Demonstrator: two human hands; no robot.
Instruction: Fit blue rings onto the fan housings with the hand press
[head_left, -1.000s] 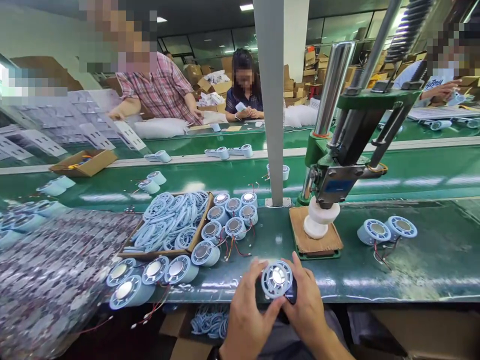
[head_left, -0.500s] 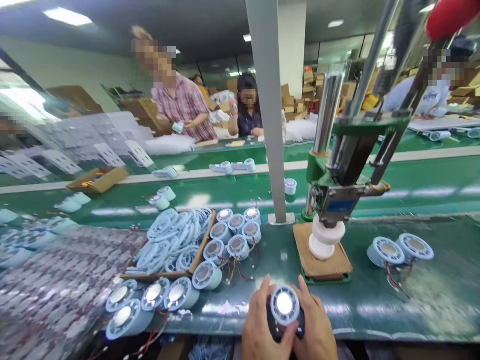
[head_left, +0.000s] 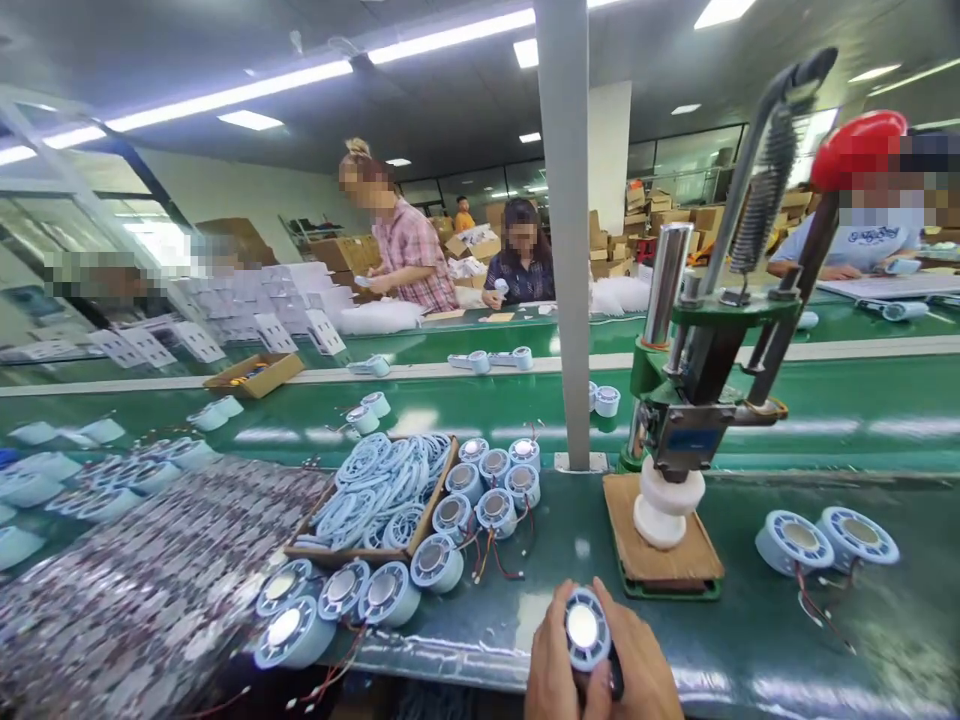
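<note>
Head view: at six o'clock, low in the frame, the left hand (head_left: 553,668) and the right hand (head_left: 643,672) both clasp a round pale-blue fan unit (head_left: 586,629), its shiny centre facing up, over the near edge of the green bench (head_left: 757,620). At twelve o'clock from it stands the green hand press (head_left: 694,400), its white head (head_left: 664,504) resting on a wooden block (head_left: 660,550). At ten o'clock lies a cardboard tray of blue rings (head_left: 382,490), with more fan units (head_left: 487,490) just beside it. At two o'clock sit two units (head_left: 825,540) with red wires
</note>
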